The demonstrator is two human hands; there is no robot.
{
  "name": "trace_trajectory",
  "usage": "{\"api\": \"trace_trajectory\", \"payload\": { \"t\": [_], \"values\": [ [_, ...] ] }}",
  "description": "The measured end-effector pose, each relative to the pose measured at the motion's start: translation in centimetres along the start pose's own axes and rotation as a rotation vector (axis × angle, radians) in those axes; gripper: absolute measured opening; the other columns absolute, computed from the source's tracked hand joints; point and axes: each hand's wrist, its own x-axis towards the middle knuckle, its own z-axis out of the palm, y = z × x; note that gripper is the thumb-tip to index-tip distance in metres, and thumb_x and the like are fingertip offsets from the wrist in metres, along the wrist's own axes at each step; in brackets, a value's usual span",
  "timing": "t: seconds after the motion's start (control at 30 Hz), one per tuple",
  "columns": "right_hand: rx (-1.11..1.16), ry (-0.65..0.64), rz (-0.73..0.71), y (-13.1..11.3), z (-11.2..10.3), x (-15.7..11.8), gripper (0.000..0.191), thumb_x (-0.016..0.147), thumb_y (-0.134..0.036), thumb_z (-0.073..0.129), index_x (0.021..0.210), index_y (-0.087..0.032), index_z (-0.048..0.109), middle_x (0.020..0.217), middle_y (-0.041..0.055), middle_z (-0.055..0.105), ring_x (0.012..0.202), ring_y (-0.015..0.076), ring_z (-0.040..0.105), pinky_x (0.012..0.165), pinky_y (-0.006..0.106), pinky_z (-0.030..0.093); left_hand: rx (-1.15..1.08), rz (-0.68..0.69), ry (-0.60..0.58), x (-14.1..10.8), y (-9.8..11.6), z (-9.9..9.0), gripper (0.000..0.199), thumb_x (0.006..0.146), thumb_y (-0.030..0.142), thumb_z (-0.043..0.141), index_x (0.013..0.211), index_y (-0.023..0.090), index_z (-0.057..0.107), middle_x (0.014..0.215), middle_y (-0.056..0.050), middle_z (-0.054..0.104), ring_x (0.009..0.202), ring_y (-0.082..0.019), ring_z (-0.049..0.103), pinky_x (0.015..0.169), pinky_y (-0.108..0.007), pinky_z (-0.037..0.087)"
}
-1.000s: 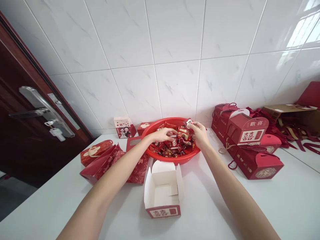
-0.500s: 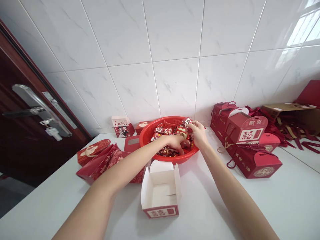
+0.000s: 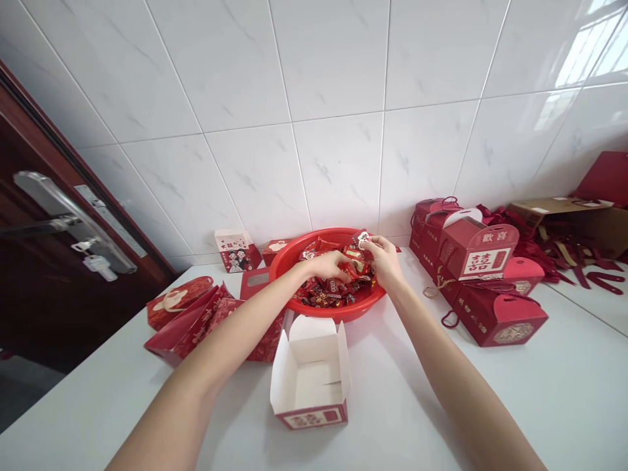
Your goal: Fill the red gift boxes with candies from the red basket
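Observation:
A red basket (image 3: 360,310) against the tiled wall holds many wrapped red candies (image 3: 326,292). Over its middle, my left hand (image 3: 332,267) has its fingers bent down among the candies; what they grip, if anything, is too small to make out. My right hand (image 3: 383,257), at the basket's right side, pinches a small candy packet (image 3: 363,239) with a white label. In front of the basket stands an open white-lined box (image 3: 316,383) with its flaps up and nothing inside.
Red gift bags (image 3: 189,327) and a small printed box (image 3: 238,254) are at the left. Stacked red boxes (image 3: 478,252) with cord handles stand at the right, beside a cardboard box (image 3: 559,208) of red ribbons. A door handle (image 3: 73,219) is far left.
My left hand has moved back and left within the basket, uncovering candies at the front. The packet is still in my right hand. The whole view has shifted slightly.

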Motion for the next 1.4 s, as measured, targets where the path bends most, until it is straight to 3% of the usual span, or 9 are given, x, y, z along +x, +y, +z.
{"api": "trace_trajectory", "payload": {
  "t": [0.27,0.37,0.5,0.67,0.83,1.0,1.2,1.4],
  "values": [
    [-0.032,-0.061,0.011,0.0,-0.1,-0.1,0.023,0.056,-0.030,0.072,0.073,-0.020,0.060,0.069,-0.0040,0.064,0.054,0.0110,0.058,0.051,0.025,0.049,-0.433,-0.035,0.058,-2.4,-1.6,-0.9,0.049,0.068,0.051,0.083,0.100,0.014,0.076,0.091,-0.008,0.076,0.074,-0.019,0.067,0.075,-0.034,0.054],
    [-0.079,-0.122,0.021,-0.1,-0.1,-0.3,0.023,0.058,-0.031,0.073,0.074,-0.019,0.061,0.071,-0.0031,0.066,0.054,0.0119,0.060,0.054,0.026,0.049,-0.471,-0.030,0.080,-3.0,-2.2,-0.8,0.052,0.071,0.055,0.081,0.103,0.014,0.076,0.089,-0.008,0.076,0.081,-0.020,0.068,0.077,-0.033,0.053],
    [-0.107,-0.162,0.030,-0.1,-0.2,-0.4,0.022,0.060,-0.032,0.074,0.073,-0.020,0.062,0.068,-0.0024,0.066,0.054,0.0139,0.063,0.051,0.025,0.046,-0.350,0.004,0.159,-3.4,-3.2,-1.0,0.053,0.078,0.052,0.075,0.115,0.014,0.073,0.094,-0.009,0.076,0.088,-0.021,0.067,0.081,-0.032,0.051],
    [-0.092,-0.144,0.034,0.1,-0.1,-0.2,0.024,0.058,-0.032,0.076,0.073,-0.020,0.062,0.067,-0.0027,0.065,0.053,0.0138,0.062,0.048,0.024,0.044,0.023,-0.046,0.231,-3.2,-3.5,-1.9,0.057,0.077,0.034,0.073,0.129,0.013,0.065,0.107,-0.009,0.074,0.092,-0.022,0.067,0.080,-0.029,0.050],
    [-0.076,-0.117,0.012,0.2,-0.1,-0.2,0.023,0.056,-0.031,0.076,0.070,-0.020,0.060,0.067,-0.0032,0.064,0.050,0.0108,0.057,0.047,0.024,0.045,0.164,0.004,0.029,-1.5,-1.7,-1.2,0.043,0.079,0.013,0.062,0.122,0.017,0.069,0.106,-0.007,0.075,0.096,-0.021,0.069,0.078,-0.025,0.051],
    [-0.065,-0.103,0.006,0.1,-0.2,-0.1,0.022,0.055,-0.029,0.074,0.070,-0.020,0.061,0.068,-0.0028,0.064,0.052,0.0101,0.057,0.047,0.023,0.046,0.311,-0.017,-0.128,1.4,0.3,0.9,0.059,0.073,-0.007,0.047,0.120,0.021,0.070,0.114,-0.003,0.075,0.104,-0.018,0.069,0.079,-0.020,0.052],
    [-0.059,-0.099,0.008,0.0,-0.1,-0.1,0.024,0.054,-0.029,0.074,0.071,-0.020,0.060,0.069,-0.0037,0.063,0.052,0.0101,0.057,0.044,0.022,0.044,0.465,-0.062,-0.092,3.7,0.7,2.9,0.046,0.078,-0.003,0.049,0.117,0.013,0.069,0.124,-0.015,0.068,0.110,-0.028,0.066,0.091,-0.034,0.052],
    [-0.065,-0.108,0.039,-0.1,0.0,-0.4,0.025,0.055,-0.030,0.074,0.073,-0.020,0.059,0.068,-0.0033,0.063,0.053,0.0115,0.059,0.043,0.021,0.041,0.481,-0.026,-0.023,3.5,0.8,4.5,0.054,0.078,0.014,0.067,0.132,0.014,0.059,0.144,-0.019,0.052,0.124,-0.032,0.057,0.101,-0.038,0.049]
  ]
}}
